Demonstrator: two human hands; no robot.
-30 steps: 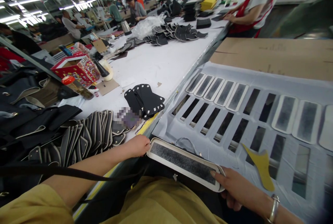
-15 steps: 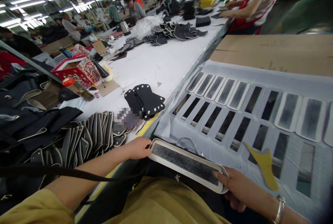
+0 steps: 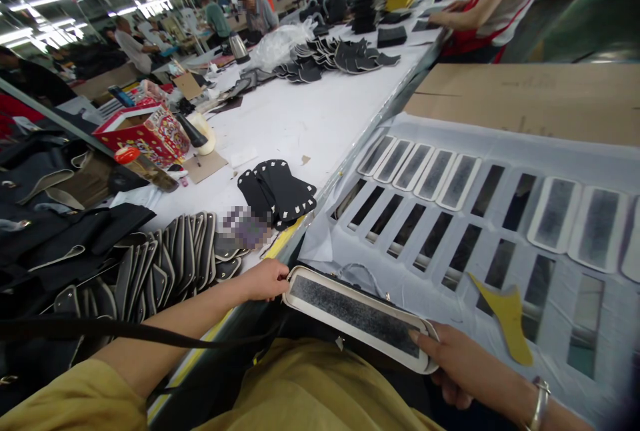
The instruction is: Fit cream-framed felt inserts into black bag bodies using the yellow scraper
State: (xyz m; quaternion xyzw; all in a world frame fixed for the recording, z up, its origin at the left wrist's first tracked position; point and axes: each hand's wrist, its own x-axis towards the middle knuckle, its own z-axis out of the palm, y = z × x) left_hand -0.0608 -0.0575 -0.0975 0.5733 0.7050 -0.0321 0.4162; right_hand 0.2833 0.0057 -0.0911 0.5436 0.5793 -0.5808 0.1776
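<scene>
Between my two hands lies a long cream-edged panel (image 3: pixel 350 314) with rounded corners and a dark speckled middle, tilted down to the right. Dark material with small metal fittings shows along its edges; it looks like part of a bag. My left hand (image 3: pixel 267 279) pinches the panel's left end, its fingers closed. At the right end, my right hand (image 3: pixel 445 357) grips it, thumb on the dark face and fingers curled underneath. Similar cream-edged panels (image 3: pixel 553 214) lie in rows on the slotted, cloth-covered rack (image 3: pixel 505 297) to the right.
A yellow curved piece (image 3: pixel 505 314) lies on the rack. Black punched pieces (image 3: pixel 277 191) and a row of dark edged pieces (image 3: pixel 170 264) sit on the white table (image 3: pixel 320 117). Farther back are a red box (image 3: pixel 145 131) and a person (image 3: pixel 500 11) in a red apron.
The view has shifted very slightly. Both hands keep their hold on the panel, which stays almost in the same place.
</scene>
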